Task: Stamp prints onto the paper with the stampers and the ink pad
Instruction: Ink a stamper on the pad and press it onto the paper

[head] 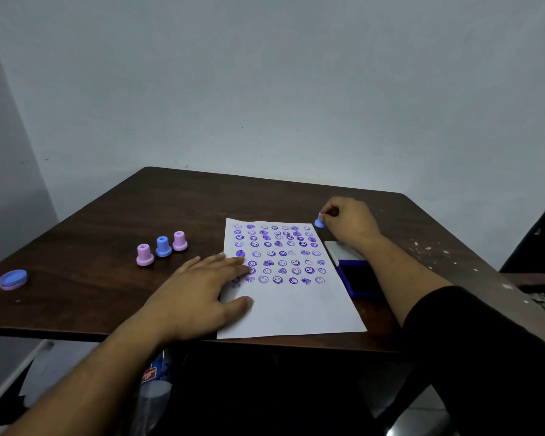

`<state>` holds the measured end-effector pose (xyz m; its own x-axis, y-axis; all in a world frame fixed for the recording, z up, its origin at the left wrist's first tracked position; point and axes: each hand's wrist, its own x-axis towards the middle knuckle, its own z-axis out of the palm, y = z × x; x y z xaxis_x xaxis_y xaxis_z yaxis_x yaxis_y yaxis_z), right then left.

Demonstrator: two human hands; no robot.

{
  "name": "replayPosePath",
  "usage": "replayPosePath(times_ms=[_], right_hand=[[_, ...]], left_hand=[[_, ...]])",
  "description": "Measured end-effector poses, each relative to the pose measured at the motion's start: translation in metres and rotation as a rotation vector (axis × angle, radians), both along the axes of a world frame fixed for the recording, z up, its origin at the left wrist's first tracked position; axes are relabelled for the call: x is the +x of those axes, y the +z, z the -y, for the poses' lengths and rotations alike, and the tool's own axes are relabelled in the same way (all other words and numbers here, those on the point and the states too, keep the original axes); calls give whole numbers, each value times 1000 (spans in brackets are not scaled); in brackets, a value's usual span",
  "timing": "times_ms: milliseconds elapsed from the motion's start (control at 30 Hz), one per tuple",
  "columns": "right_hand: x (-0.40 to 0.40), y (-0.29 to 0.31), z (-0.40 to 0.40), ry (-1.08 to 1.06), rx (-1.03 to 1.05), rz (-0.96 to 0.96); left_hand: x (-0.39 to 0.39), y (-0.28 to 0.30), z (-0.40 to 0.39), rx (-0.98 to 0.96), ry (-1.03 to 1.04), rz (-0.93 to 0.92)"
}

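A white paper [296, 313] lies on the dark wooden table [107, 215], its upper half filled with rows of purple smiley prints. My left hand [199, 294] rests flat on the paper's left edge, fingers spread. My right hand [350, 223] pinches a blue stamper [319, 222] just off the paper's top right corner, its base on or near the table. An open ink pad [357, 275] with a dark purple pad and white lid sits right of the paper, partly under my right forearm. Two pink stampers [145, 254] [179, 241] and a blue stamper [163, 246] stand left of the paper.
Stacked blue and pink stamper caps [13, 279] lie near the table's left edge. A plastic bottle [155, 388] stands below the table's front edge. White flecks mark the table's right side. A grey wall stands behind the table.
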<state>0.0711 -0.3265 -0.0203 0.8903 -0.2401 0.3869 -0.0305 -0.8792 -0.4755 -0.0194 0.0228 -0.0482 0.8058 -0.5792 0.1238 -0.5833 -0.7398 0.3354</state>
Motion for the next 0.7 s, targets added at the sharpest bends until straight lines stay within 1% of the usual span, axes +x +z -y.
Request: replayPosePath(times_ms=[133, 333, 500, 700], right_hand=[[-17, 11, 2, 14, 88, 44], [-64, 20, 5, 15, 214, 131], [-104, 11, 13, 9, 238, 183], [-143, -12, 20, -46, 189, 193]], left_hand=[[1, -3, 0, 1, -1, 3], [5, -6, 0, -12, 1, 20], [5, -8, -1, -32, 2, 25], [4, -8, -2, -34, 2, 27]])
